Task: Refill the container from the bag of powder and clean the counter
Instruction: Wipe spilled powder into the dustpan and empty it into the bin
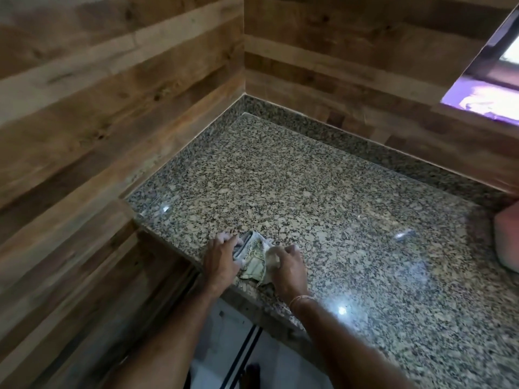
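A crumpled pale cloth (pixel 254 255) lies on the speckled granite counter (pixel 323 197), close to its front left edge. My left hand (pixel 220 258) grips the cloth's left side with curled fingers. My right hand (pixel 288 266) grips its right side, fingers bent over the fabric, a thin bracelet on the wrist. Neither the container nor the bag of powder shows in the head view.
Wood-plank walls (pixel 112 108) close the counter in at the left and back, meeting in a corner. A pinkish object (pixel 507 242) sits at the counter's right edge, cut off by the frame. A bright window opening (pixel 491 88) is at the upper right. Floor shows below the counter edge.
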Motion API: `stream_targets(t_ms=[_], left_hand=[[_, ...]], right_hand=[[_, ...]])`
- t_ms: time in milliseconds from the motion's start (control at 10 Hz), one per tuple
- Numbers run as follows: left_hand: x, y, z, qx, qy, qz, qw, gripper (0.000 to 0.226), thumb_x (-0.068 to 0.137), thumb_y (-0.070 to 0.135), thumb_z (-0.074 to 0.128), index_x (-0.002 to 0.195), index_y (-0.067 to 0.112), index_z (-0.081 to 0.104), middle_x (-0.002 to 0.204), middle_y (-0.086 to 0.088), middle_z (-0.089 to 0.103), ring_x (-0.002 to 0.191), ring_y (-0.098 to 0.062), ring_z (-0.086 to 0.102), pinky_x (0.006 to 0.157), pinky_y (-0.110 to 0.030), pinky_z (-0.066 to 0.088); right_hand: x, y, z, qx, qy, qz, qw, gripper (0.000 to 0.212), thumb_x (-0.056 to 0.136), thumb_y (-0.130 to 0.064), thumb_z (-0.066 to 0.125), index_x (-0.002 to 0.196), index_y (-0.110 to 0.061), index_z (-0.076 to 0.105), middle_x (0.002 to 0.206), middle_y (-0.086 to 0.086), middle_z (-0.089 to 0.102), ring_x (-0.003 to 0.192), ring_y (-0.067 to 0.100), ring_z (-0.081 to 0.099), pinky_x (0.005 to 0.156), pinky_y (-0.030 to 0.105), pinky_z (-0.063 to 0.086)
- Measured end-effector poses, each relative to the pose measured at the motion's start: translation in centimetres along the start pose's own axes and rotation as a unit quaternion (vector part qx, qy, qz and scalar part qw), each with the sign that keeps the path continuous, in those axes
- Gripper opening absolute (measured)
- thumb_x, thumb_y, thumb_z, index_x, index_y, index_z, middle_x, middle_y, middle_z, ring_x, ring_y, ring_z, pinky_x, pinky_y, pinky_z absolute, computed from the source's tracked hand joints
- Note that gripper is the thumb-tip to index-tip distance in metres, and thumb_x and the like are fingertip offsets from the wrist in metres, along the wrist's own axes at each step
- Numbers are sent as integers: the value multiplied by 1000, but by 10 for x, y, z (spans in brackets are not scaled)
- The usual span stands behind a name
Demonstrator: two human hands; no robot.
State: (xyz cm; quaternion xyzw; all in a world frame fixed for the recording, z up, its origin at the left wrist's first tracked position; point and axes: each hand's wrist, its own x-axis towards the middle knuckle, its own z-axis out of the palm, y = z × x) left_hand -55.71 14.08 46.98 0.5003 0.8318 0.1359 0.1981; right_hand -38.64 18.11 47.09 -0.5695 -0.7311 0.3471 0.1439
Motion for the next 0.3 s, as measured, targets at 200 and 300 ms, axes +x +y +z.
stream_targets(t_ms=[200,300], left_hand=[[-25,26,-13,13,36,-9,999,56,82,35,83,130,29,56,144,-5,50,128,-25,47,104,-49,47],[-52,59,-16,-2,70,14,997,54,85,34,81,131,28,54,141,-6,50,127,-25,46,99,-45,48]], right_hand=[[-24,18,-44,-13,31,-36,999,39,96,-24,67,134,-25,59,127,1,49,109,12,53,95,32,56],[-59,38,-85,31,71,-30,997,41,98,-34,65,137,-29,56,129,-1,46,105,10,54,91,29,55]])
